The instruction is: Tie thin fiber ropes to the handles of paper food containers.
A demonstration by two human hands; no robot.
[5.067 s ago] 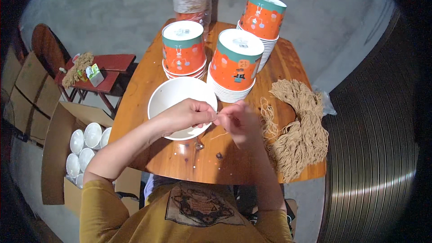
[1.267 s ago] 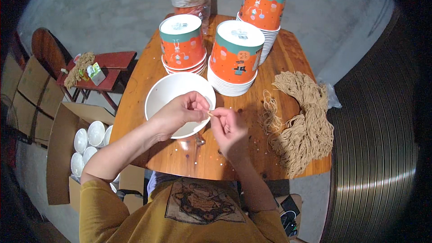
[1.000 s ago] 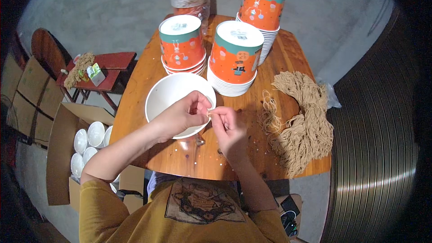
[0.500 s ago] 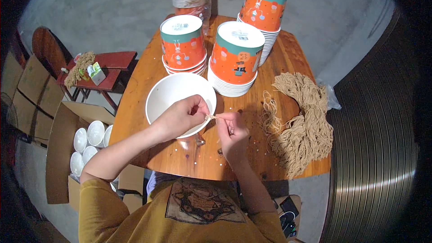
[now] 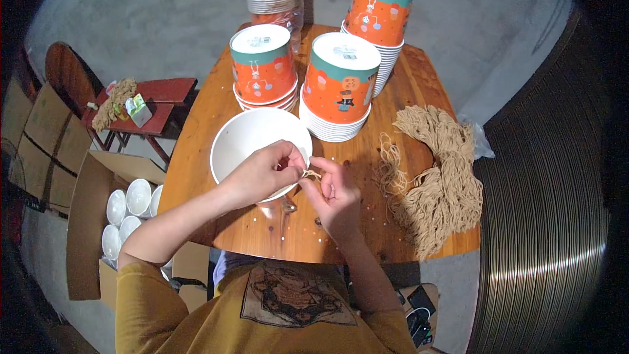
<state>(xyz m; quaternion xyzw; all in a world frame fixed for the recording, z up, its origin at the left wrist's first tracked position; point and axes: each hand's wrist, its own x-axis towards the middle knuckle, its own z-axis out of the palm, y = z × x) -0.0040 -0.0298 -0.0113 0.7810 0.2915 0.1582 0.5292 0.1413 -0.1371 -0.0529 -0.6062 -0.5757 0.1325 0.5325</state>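
Observation:
My left hand (image 5: 261, 172) reaches over the near right rim of a wide white bowl (image 5: 237, 132), its thumb and fingertips pinching a short piece of tan string (image 5: 313, 174). Loose ends of the string stick out to the right of the pinch. Just beside it is my right hand (image 5: 337, 198), its thumb and forefinger parted around the string ends and its other fingers loosely curled. Whether the right fingertips still touch the string I cannot tell. A large bundle of tan string (image 5: 452, 177) lies on the right, with a few loose strands (image 5: 391, 164) next to it.
Stacks of upside-down orange paper tubs (image 5: 344, 82) stand behind the bowl on the wooden table (image 5: 367, 236). Small white bits are scattered near its front edge. A cardboard box (image 5: 88, 223) with white cups sits at lower left, below a red bench (image 5: 167, 88).
The thumb and forefinger of my right hand have come apart at the string, whose ends now show loose. My left hand keeps its pinch. The view has shifted slightly.

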